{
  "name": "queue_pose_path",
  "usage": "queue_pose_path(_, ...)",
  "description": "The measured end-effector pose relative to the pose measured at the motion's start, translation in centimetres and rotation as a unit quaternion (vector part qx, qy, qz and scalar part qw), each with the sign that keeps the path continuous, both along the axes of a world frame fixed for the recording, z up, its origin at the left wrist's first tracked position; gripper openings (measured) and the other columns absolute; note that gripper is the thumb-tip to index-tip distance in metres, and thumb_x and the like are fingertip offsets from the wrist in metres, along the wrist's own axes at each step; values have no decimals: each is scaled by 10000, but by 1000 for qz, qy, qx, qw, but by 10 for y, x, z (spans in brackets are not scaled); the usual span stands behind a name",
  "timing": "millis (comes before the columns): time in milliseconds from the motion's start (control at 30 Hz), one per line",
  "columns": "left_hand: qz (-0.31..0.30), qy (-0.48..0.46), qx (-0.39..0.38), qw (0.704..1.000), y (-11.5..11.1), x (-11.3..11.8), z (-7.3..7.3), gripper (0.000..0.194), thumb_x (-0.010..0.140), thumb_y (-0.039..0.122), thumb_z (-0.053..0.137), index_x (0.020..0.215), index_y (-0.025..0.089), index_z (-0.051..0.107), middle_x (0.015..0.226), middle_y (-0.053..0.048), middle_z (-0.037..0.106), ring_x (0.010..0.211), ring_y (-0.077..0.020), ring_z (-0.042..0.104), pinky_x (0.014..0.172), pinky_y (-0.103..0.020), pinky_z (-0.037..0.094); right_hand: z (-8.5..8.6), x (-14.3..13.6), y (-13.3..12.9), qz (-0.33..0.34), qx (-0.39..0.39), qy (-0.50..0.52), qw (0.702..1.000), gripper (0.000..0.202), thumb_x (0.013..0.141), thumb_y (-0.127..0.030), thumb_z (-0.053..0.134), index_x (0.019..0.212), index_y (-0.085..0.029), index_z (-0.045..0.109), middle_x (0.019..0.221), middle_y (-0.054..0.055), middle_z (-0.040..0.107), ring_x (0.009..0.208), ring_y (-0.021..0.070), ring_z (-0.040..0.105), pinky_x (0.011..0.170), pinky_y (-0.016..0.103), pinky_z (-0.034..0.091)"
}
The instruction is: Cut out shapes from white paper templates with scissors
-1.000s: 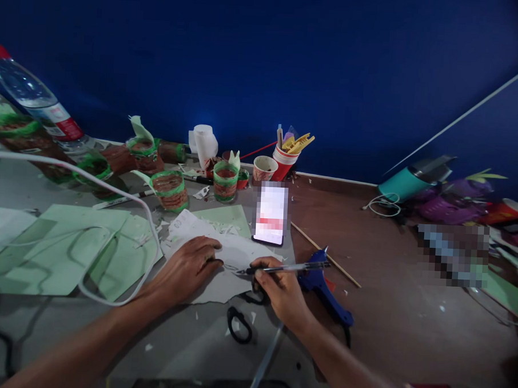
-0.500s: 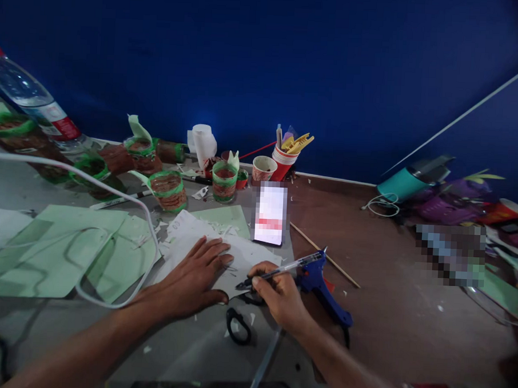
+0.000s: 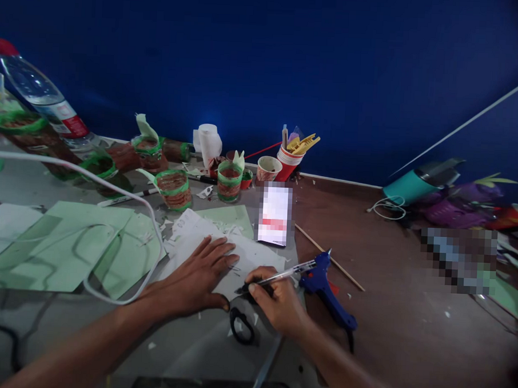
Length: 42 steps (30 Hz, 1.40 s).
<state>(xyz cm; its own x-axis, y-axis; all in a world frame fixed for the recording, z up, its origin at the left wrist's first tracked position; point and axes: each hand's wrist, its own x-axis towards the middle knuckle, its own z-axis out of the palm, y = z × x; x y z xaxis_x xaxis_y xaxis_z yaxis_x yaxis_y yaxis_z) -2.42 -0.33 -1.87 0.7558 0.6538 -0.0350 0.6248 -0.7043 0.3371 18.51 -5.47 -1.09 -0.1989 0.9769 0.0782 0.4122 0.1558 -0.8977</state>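
Note:
My left hand lies flat with spread fingers on a white sheet of paper. Pinched in my right hand is a clear pen with a dark tip, which points down at the paper's lower right part. Small dark marks show on the sheet between my hands. Below them lie black scissor handles. A lit phone is just beyond the paper. The blue glue gun rests to the right of my right hand.
Green-rimmed brown cups stand along the back. A large bottle is at back left. Green paper and a white cable lie left. A wooden stick is right of the phone; a teal cup lies farther right.
The view has shifted slightly, so most things appear a little further right. The pen in my right hand has tilted slightly and its tip sits lower. My left hand stays flat on the paper.

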Motion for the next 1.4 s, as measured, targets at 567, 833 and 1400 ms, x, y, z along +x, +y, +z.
queue_pose_path(567,2,38,4,999,0,3,4,844,621,530,698,1323,184,381,1437,-138,348,1360,-301,197,1109,-511,106,-1,1,1,16,-2,-15,1000,145,755,-147,512,800,-172,648,773,39,652,785,185,580,738,294,448)
queue_pose_path(833,1,49,4,999,0,3,5,848,618,527,702,1322,173,386,1440,-146,341,1359,-306,195,1108,-512,110,-1,0,0,6,-9,-4,1000,142,751,-156,509,795,-169,643,768,41,653,783,190,589,730,288,448)
queue_pose_path(1400,-3,23,12,1000,0,2,2,832,615,503,715,1310,186,385,1426,-143,357,1360,-297,193,1111,-508,102,2,2,1,-20,-69,12,997,116,771,-197,471,743,-159,577,597,-18,489,551,122,454,511,216,360)
